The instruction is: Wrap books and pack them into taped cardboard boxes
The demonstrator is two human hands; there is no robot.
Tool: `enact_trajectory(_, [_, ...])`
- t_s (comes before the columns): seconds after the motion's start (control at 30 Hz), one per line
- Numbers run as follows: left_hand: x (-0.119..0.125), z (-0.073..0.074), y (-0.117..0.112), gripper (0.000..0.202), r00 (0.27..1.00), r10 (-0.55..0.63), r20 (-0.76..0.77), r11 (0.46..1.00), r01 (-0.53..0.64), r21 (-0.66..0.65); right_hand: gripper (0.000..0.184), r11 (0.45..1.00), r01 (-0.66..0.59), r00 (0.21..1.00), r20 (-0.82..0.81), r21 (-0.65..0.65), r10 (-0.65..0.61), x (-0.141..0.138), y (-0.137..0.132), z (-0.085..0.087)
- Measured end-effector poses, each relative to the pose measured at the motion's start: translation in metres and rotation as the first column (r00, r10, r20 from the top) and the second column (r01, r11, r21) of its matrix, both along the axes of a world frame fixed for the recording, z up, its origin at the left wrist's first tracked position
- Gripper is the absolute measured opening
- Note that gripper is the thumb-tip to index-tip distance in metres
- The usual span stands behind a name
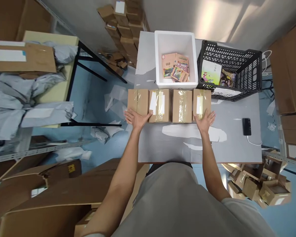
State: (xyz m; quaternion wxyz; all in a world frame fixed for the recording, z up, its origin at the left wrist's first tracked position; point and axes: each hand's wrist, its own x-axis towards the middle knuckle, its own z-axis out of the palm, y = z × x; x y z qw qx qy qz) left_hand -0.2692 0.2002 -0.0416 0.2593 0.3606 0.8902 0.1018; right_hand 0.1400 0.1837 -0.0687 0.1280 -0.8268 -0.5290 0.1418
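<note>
Several taped cardboard boxes stand in a row on the grey table (158,144). My left hand (137,119) lies with spread fingers against the near side of the leftmost box (141,98); its thumb reaches toward the second box (164,105), which bears a white label. At the other end, my right hand (204,121) has its fingers apart on the near edge of the rightmost box (206,98), also labelled. Between them sits the third box (182,107), with clear tape down its middle and no hand on it. Neither hand grasps anything.
Behind the row are a white foam box (157,59) holding small printed packs and a black crate (246,82) holding books. A phone (246,126) with a cable lies right. Grey parcels (5,98) fill a side table; open cartons (261,184) lie on the floor.
</note>
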Motion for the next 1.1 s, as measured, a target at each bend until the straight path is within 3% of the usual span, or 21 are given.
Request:
enact_trajectory(0.2, [-0.018,0.009,0.002,0.136,0.998,0.007,-0.067,0.999,-0.005,0.035,0.112,0.999,0.007,0.999,-0.031,-0.037,-0.008,-0.01,0.004,0.007])
enact_trajectory(0.33, [-0.019,0.018,-0.025,0.135,0.999,0.026,-0.048,0.995,-0.021,0.102,0.12,0.999,0.007,0.986,-0.166,0.047,0.001,-0.012,-0.018,0.014])
enact_trajectory(0.43, [-0.018,0.02,-0.078,0.133,0.998,0.06,-0.02,0.989,-0.056,0.137,0.122,0.992,0.045,0.967,-0.256,0.118,-0.013,-0.02,-0.057,0.017])
enact_trajectory(0.57, [-0.022,0.02,-0.184,0.128,0.998,0.046,-0.05,0.984,-0.037,0.176,0.122,0.992,0.018,0.941,-0.338,0.123,0.025,-0.038,-0.129,0.01])
enact_trajectory(0.63, [-0.025,0.02,-0.237,0.127,0.995,-0.028,-0.091,0.982,0.044,0.184,0.122,0.994,-0.031,0.922,-0.38,0.101,0.068,-0.049,-0.164,0.002])
enact_trajectory(0.7, [-0.028,0.021,-0.279,0.126,0.977,-0.185,-0.109,0.963,0.202,0.176,0.122,0.994,-0.092,0.895,-0.433,0.062,0.11,-0.061,-0.194,-0.007])
enact_trajectory(0.77, [-0.026,0.02,-0.306,0.125,0.924,-0.369,-0.098,0.908,0.381,0.177,0.119,0.988,-0.152,0.859,-0.491,0.027,0.145,-0.072,-0.216,-0.014])
enact_trajectory(0.83, [-0.017,0.017,-0.318,0.124,0.846,-0.528,-0.078,0.823,0.532,0.2,0.116,0.975,-0.22,0.81,-0.554,0.013,0.19,-0.079,-0.23,-0.017])
enact_trajectory(1.0, [0.033,0.005,-0.313,0.118,0.588,-0.808,-0.038,0.55,0.775,0.312,0.107,0.937,-0.349,0.678,-0.684,0.023,0.269,-0.074,-0.258,-0.013])
enact_trajectory(1.1, [0.053,0.0,-0.308,0.12,0.497,-0.868,-0.006,0.467,0.818,0.335,0.098,0.939,-0.344,0.634,-0.731,0.024,0.251,-0.06,-0.287,-0.01])
